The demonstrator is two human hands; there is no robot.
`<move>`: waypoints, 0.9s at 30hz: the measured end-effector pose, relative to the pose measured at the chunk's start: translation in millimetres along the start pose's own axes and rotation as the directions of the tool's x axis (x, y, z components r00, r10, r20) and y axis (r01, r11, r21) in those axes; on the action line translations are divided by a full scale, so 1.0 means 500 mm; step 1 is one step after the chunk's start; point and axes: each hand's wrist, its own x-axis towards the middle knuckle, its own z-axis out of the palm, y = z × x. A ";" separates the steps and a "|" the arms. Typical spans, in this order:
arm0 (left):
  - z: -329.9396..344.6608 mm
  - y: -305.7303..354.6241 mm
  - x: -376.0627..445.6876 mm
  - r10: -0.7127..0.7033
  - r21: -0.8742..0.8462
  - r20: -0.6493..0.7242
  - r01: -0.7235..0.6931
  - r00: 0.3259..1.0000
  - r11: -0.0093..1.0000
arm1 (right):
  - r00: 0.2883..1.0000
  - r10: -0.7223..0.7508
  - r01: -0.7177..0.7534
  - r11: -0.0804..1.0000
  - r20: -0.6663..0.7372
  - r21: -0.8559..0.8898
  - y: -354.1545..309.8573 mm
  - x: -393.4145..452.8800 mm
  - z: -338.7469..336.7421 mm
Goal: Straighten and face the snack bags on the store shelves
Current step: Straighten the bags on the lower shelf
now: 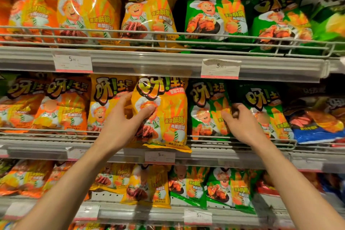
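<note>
Snack bags are filling three wire-fronted shelves, orange ones toward nine o'clock, yellow in the middle and green toward three o'clock. On the middle shelf (224, 153), a yellow bag (166, 115) is sitting near the centre of the view, leaning forward so that its bottom seam is hanging over the wire rail (239, 139) and covering part of a price tag (160, 156) at six o'clock from it. The person's left hand (121, 123) is gripping this bag by its left edge, the thumb pressing on the printed front and the fingers curling behind, at nine o'clock from the bag's middle. The right hand (240, 123) is reaching between two green bags, with the thumb lying on the front of the nearer green bag (207, 110) and the fingers tucking into the dark gap beside the second green bag (265, 110) at three o'clock; whether it is actually pinching either bag cannot be told. A blue bag (315, 125) is lying tilted farther toward three o'clock.
</note>
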 end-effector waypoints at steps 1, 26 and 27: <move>0.009 0.001 0.002 0.006 0.005 0.008 -0.006 1.000 1.000 | 1.000 0.004 -0.004 0.999 -0.010 -0.041 0.012 -0.002 0.000; 0.051 -0.011 0.022 0.008 -0.023 -0.036 -0.009 0.999 1.000 | 0.997 -0.031 0.024 0.995 -0.070 -0.100 -0.048 -0.036 0.065; 0.050 -0.016 0.022 0.013 -0.022 -0.036 -0.014 0.999 1.000 | 0.999 0.005 -0.009 0.997 -0.054 -0.081 -0.047 -0.031 0.064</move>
